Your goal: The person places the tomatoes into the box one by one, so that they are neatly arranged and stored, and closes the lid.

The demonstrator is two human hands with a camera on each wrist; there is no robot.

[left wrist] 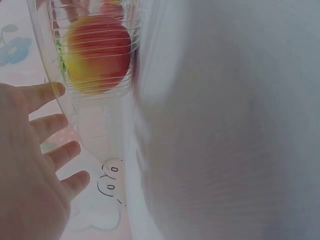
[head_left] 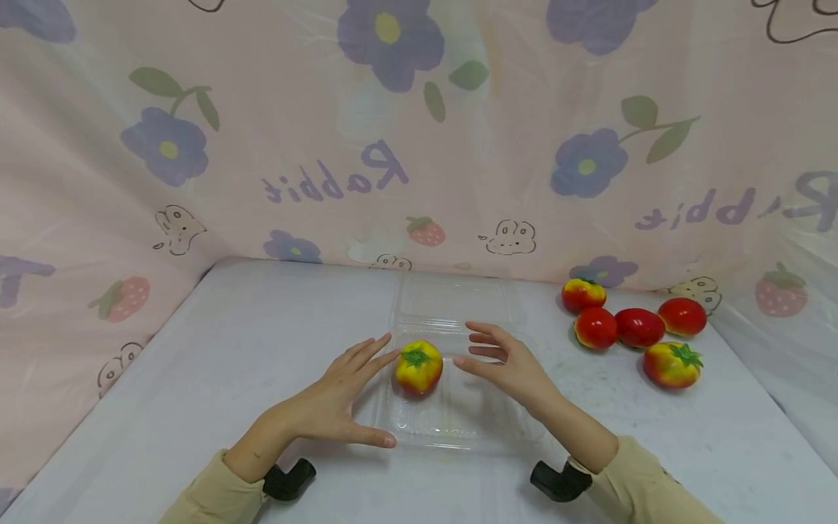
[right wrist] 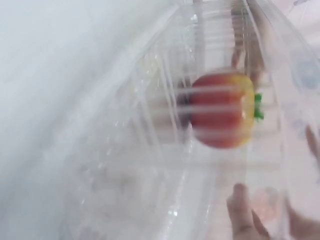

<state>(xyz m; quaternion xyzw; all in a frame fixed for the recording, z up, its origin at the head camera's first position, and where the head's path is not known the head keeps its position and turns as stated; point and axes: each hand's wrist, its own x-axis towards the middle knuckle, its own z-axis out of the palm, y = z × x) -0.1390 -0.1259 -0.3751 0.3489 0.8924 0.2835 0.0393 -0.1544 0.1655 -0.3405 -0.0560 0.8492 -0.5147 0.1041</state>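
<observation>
A clear plastic clamshell box (head_left: 484, 422) lies open on the table, its lid (head_left: 458, 300) folded back away from me. In the left part of its base sits a glossy red-and-yellow fruit (head_left: 420, 367) with a green leafy top, perhaps a persimmon or tomato. My left hand (head_left: 337, 400) is spread at the box's left side, fingertips close to the fruit; whether they touch the rim I cannot tell. Over the right part of the base hovers my right hand (head_left: 507, 360), fingers loosely bent and holding nothing. Through the ribbed wall, the fruit (left wrist: 99, 55) shows in the left wrist view.
At the right rear of the white table (head_left: 294, 306) is a group of fruits: a red-and-yellow one (head_left: 584, 295) at the back, several red ones (head_left: 639, 327), and another leafy-topped one (head_left: 673, 365) in front. A printed pink curtain (head_left: 275, 131) hangs behind.
</observation>
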